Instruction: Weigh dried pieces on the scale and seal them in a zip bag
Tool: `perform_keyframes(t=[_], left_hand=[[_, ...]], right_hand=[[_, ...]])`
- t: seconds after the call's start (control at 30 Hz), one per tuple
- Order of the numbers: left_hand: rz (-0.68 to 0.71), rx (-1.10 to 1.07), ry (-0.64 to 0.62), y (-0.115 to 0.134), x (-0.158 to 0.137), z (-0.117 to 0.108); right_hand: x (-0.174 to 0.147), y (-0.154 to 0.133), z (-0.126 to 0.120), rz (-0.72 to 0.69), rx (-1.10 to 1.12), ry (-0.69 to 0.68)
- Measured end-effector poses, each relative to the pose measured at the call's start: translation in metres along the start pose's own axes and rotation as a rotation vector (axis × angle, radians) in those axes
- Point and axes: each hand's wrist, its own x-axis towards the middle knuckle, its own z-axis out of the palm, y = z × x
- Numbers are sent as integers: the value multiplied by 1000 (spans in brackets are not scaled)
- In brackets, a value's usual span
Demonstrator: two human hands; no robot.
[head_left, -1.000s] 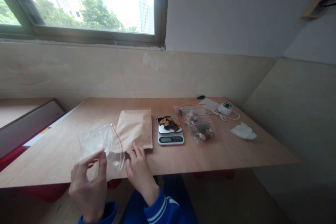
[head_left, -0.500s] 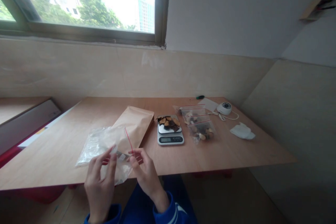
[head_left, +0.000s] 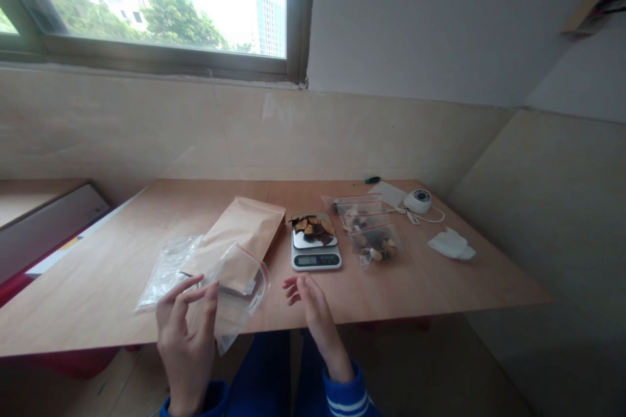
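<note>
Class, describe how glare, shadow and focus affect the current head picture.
All in the head view: window glaring white; floor dark beneath the table; scale display too small and soft to read; clear bag faint, its edges hard to trace.

No writing is legible: on the scale (head_left: 317,251), the display (head_left: 307,260) and the buttons (head_left: 329,260) beside it are too small and blurred to be read.

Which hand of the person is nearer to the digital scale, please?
The right. The right hand is just in front of the digital scale, apart from it; the left hand is farther off to its left, holding a clear bag.
</note>
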Motion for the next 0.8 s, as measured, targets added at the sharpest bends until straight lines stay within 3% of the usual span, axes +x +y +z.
perform_keyframes(t=[0.1, 0.2, 0.37, 0.5, 0.63, 0.8], left_hand=[[-130, -123, -50, -1, -2, 3], [-247, -180, -57, -4, -6, 4], [-315, -212, -81, -6, -9, 5], [-333, -240, -102, -8, -9, 3], [-345, -292, -101, -15, -11, 0], [-372, -327, -132, -15, -12, 4]], right_hand=[[9, 9, -3, -11, -131, 79], [30, 26, 11, -37, -278, 64], [77, 37, 50, -164, -533, -21], [97, 32, 57, -211, -624, -112], [94, 23, 26, -310, -688, -82], [93, 11, -48, -362, -867, 177]])
